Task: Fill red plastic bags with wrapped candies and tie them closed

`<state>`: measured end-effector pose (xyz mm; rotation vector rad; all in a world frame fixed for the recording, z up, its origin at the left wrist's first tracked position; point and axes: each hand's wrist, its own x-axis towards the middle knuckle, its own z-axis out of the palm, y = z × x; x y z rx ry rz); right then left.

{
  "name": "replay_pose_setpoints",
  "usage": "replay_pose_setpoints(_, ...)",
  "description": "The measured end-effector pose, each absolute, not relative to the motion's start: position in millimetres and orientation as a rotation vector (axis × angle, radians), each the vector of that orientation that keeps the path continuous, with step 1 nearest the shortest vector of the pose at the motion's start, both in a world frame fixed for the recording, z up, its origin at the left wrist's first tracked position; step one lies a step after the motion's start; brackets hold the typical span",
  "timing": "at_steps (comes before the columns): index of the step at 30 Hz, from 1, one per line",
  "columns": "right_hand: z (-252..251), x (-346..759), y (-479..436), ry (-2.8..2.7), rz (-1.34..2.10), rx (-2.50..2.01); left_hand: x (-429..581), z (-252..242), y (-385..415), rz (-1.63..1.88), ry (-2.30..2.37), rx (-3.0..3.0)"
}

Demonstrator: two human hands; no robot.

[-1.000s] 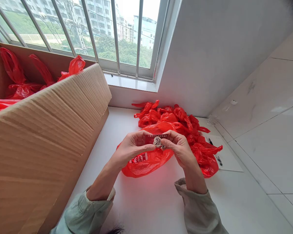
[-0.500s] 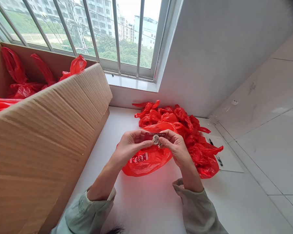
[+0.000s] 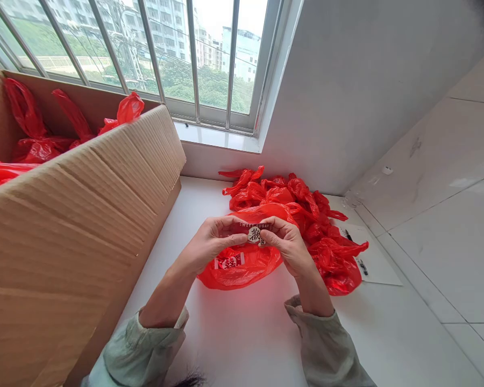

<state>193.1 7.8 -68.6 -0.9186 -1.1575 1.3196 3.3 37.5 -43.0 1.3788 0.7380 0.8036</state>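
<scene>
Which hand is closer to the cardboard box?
Left. The left hand is right of the box, apart from it, holding the packet; the right hand, also on the packet, is farther right.

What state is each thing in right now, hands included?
Held packet: raised, print showing
Left hand: pinching held packet's left end
Right hand: pinching held packet's right end
Near bag: spread loosely beneath the hands
Lower packet: on or inside that bag, unclear which
Other bags: bunched in a heap
Box: open-topped, holding red bags
White sheet: flat, partly covered
</scene>
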Motion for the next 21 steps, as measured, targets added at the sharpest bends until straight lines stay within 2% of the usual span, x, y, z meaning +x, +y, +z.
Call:
replay_pose_setpoints(9, -70.7, 196.3, 10.8, -1.430, 0.759, -1.315, 1.9, -43.4, 37.1, 0.906, 1.170, 1.827)
replay_pose_setpoints(16, -76.7, 198.2, 13.2, -1.702, 0.775, -1.472, -4.6, -41.7, 36.6, 0.876, 1.207, 1.909)
replay_pose_setpoints(21, -97.8, 198.7, 17.1, -1.833, 0.580, -1.829, -2.3, -41.4, 35.6, 0.869, 1.180, 1.982)
